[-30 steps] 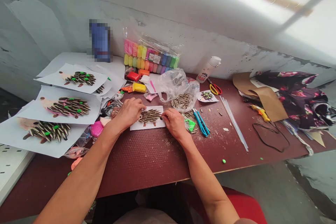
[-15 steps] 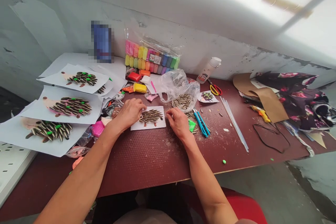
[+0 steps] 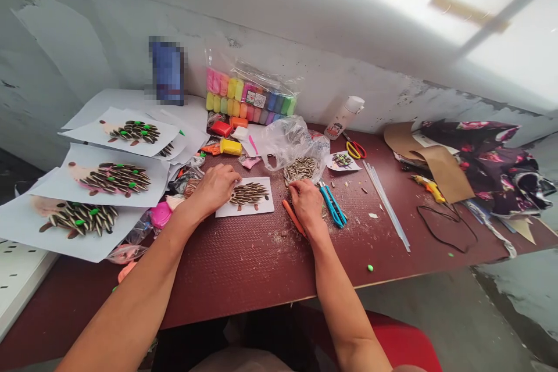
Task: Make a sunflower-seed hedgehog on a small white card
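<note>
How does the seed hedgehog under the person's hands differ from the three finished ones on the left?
The small hedgehog card lies flat on the table under the left hand and shows no green dots. The three hedgehog sheets are bigger, overlap one another, and carry green dots. All use striped seeds on white paper.

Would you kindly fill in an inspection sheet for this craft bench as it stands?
Surface: dark red table, strewn with husk bits.
Job's things: seed hedgehog card; bag of seeds.
Clutter: finished hedgehog sheets, clay packs, blue cutters, scissors, orange stick.
Hands: left hand rests on the card's edge; right hand at the seeds by the bag.
Cables: black cord.
Surroundings: white wall, flowered cloth.
</note>
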Available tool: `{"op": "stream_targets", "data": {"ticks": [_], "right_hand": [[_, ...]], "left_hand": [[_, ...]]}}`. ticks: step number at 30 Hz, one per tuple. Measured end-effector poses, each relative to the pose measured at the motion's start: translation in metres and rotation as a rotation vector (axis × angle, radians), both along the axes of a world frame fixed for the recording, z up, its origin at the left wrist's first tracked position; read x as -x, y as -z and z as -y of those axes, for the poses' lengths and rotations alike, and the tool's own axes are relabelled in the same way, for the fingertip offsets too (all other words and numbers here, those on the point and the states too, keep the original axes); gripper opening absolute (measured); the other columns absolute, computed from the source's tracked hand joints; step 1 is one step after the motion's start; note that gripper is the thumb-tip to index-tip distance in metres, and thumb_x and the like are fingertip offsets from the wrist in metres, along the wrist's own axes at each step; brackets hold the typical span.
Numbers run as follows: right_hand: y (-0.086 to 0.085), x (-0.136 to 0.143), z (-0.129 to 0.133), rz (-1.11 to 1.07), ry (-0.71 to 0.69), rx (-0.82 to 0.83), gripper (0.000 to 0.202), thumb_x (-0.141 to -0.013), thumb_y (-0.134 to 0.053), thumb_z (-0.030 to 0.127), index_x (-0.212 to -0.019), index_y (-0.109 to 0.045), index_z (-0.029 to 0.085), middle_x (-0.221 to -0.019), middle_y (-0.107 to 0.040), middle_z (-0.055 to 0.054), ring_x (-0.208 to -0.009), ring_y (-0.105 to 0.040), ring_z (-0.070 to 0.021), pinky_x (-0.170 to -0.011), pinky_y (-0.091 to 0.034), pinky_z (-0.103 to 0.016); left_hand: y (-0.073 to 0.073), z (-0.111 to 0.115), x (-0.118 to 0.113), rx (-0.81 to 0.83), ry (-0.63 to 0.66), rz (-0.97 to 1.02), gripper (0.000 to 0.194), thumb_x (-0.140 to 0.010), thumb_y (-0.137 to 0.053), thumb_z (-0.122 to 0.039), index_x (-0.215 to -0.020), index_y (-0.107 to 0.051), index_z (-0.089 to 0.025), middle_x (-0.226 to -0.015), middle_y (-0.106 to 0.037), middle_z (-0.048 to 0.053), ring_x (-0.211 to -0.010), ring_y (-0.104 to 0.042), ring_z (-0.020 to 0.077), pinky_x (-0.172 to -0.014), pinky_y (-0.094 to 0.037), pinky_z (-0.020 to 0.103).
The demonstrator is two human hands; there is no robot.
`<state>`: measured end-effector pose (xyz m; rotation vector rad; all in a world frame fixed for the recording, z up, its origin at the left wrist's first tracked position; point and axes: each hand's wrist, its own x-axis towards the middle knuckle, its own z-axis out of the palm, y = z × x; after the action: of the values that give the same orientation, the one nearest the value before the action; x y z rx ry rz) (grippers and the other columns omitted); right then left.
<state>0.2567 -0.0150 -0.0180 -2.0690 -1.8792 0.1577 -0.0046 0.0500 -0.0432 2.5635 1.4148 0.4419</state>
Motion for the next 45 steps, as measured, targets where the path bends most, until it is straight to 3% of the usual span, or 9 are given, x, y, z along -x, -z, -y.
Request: {"op": "stream_targets", "data": {"ticks": [7, 16, 21, 36, 39, 45], "right_hand": [[0.003, 0.009, -0.001, 0.048, -0.002, 0.014, 0.021, -0.101, -0.056, 0.027, -0.105, -0.076, 0.022, -0.106, -0.069, -0.009, -0.091, -0.062, -0.0214, -0.072, -0.04, -0.03], [0.0, 0.007, 0.001, 0.044, -0.044, 0.054, 0.019, -0.099, -0.056, 0.019, -0.099, -0.075, 0.022, -0.102, -0.069, -0.009, -0.09, -0.062, -0.0216, -0.073, -0.041, -0.03], [0.002, 0.01, 0.0, 0.029, -0.081, -0.005, 0.019, -0.1, -0.057, 0.023, -0.105, -0.076, 0.024, -0.105, -0.068, -0.008, -0.094, -0.062, -0.0209, -0.075, -0.043, -0.028], [0.0, 0.011, -0.001, 0.115, -0.091, 0.101, 0.014, -0.099, -0.057, 0.021, -0.1, -0.07, 0.022, -0.102, -0.07, -0.01, -0.09, -0.063, -0.0225, -0.074, -0.042, -0.031], [-0.001, 0.009, 0.0, 0.027, -0.088, 0.053, 0.013, -0.098, -0.055, 0.019, -0.097, -0.069, 0.021, -0.1, -0.07, -0.01, -0.088, -0.062, -0.0216, -0.075, -0.041, -0.03], [-0.006, 0.01, 0.002, -0.517, -0.144, -0.076, 0.017, -0.094, -0.051, 0.029, -0.083, -0.061, 0.02, -0.08, -0.065, -0.002, -0.075, -0.056, -0.0174, -0.072, -0.041, -0.028]], "left_hand": [[0.0, -0.001, 0.0, -0.004, 0.003, -0.025, 0.03, -0.092, -0.051, -0.014, -0.099, -0.079, -0.022, -0.097, -0.072, 0.01, -0.093, -0.061, 0.0254, -0.079, -0.049, 0.037], [0.001, -0.001, 0.0, 0.014, 0.001, -0.003, 0.03, -0.093, -0.051, -0.015, -0.098, -0.079, -0.021, -0.096, -0.071, 0.011, -0.093, -0.062, 0.0259, -0.08, -0.05, 0.037], [0.0, 0.0, -0.001, 0.0, 0.005, -0.015, 0.03, -0.093, -0.051, -0.013, -0.098, -0.079, -0.021, -0.096, -0.07, 0.011, -0.092, -0.061, 0.0257, -0.079, -0.05, 0.037], [-0.004, 0.002, -0.002, 0.019, 0.005, -0.021, 0.031, -0.093, -0.05, -0.011, -0.099, -0.079, -0.02, -0.096, -0.07, 0.011, -0.093, -0.061, 0.0256, -0.082, -0.051, 0.038], [-0.005, 0.003, -0.003, 0.023, -0.004, -0.015, 0.031, -0.093, -0.05, -0.012, -0.099, -0.079, -0.02, -0.097, -0.07, 0.011, -0.094, -0.061, 0.0261, -0.083, -0.051, 0.037], [-0.009, 0.005, -0.004, 0.037, -0.013, -0.066, 0.033, -0.095, -0.048, -0.012, -0.103, -0.079, -0.018, -0.1, -0.07, 0.012, -0.097, -0.061, 0.0264, -0.084, -0.051, 0.037]]}}
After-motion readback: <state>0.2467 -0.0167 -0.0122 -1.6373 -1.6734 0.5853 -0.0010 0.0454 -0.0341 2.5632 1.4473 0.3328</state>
